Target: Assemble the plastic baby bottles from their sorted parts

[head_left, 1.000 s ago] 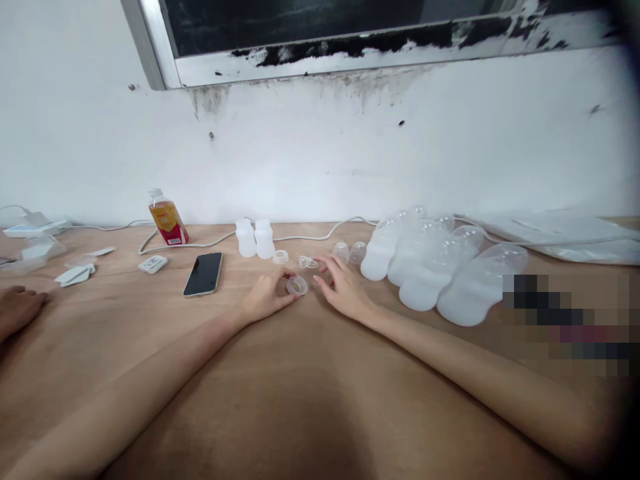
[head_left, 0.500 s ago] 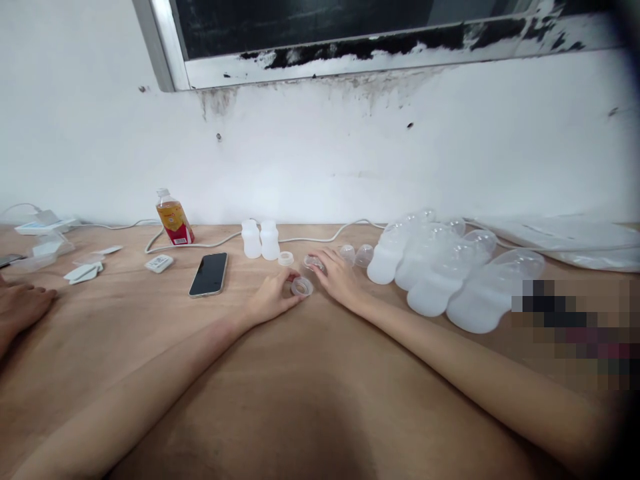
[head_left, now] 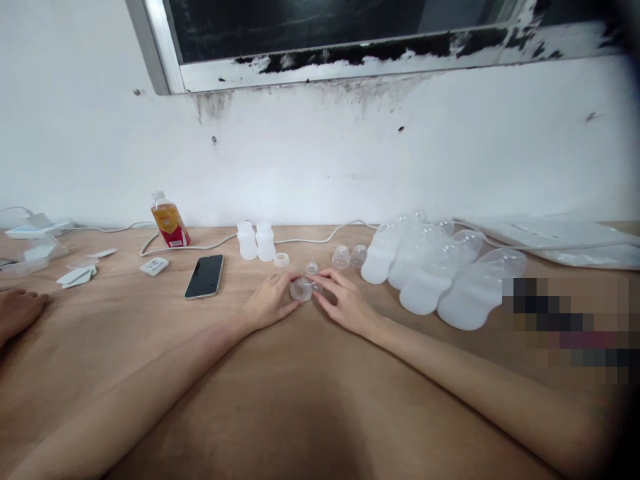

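Along the far edge of your tabletop (head_left: 240, 400), frosted bottles (head_left: 425, 277) crowd the right, a drink bottle (head_left: 170, 221) stands left, a phone (head_left: 204, 277) nearer you. Between these, your left hand (head_left: 267, 301) grips a clear ring (head_left: 301, 297); your right hand (head_left: 353, 303) pinches a small clear piece (head_left: 317, 287).

Phone (head_left: 204, 277), bottles (head_left: 420, 293) on brown table (head_left: 240, 413)

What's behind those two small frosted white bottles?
Behind the bottles: a thin white cable, emerging either side, and the stained white wall. Whatever the bottles cover cannot be seen.

Wall (head_left: 280, 167) bright; soft shadow on near tabletop (head_left: 300, 380); dark right edge; pixelated patch (head_left: 570, 330).
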The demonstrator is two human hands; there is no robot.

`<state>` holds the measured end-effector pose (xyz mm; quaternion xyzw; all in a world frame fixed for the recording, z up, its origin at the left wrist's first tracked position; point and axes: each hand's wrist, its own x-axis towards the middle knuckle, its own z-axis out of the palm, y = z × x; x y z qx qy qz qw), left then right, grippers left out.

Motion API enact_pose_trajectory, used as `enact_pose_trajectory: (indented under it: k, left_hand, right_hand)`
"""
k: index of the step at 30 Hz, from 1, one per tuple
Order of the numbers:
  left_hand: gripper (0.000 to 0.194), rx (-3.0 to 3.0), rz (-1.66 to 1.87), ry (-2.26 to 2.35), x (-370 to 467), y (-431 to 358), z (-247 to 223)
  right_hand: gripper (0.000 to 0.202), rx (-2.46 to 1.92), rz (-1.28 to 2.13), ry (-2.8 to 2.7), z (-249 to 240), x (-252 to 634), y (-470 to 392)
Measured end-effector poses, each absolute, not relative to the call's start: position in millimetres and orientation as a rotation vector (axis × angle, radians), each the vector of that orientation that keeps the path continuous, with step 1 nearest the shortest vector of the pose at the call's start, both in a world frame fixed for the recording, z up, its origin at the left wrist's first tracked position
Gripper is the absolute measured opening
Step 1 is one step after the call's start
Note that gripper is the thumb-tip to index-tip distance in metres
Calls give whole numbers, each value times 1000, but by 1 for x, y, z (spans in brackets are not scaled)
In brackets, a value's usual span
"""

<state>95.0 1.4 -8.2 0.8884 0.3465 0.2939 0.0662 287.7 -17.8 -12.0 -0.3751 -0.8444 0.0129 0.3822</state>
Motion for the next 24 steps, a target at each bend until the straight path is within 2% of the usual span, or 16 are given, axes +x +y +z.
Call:
enact_pose_trajectory:
  k: [4,9,11,14,16,19,22,24]
  left_hand:
    - [38,2704,897,1004,99,-2,-7]
    - [39,2607,988,900,105,-5,-8]
    - [38,2584,1009,888,105,-6,-8]
    - [36,2562,1065,904,105,-7,-7]
    - [36,2566,1078,881,104,-7,-6]
    - [36,2597,1055,827,104,-10,-4]
    - [46,2647,1026,825,104,-12,-1]
    - [47,2646,1027,885,104,-12,0]
  right_hand:
    - [37,-930,60,-2143,-13,290,-18]
    - [14,-803,29,-2157,-10,289,-22]
    - [10,-786,44,-2175,-9,288,-23]
    - [13,-825,93,-2156,-8,288,-22]
    - [21,-869,176,-2084,-9,288,-20]
    - [34,-941,446,-2044,-10,288,-15]
    - [32,-1008,670,-2018,-10,289,-10]
    - [28,-1028,676,-1970,-10,289,-9]
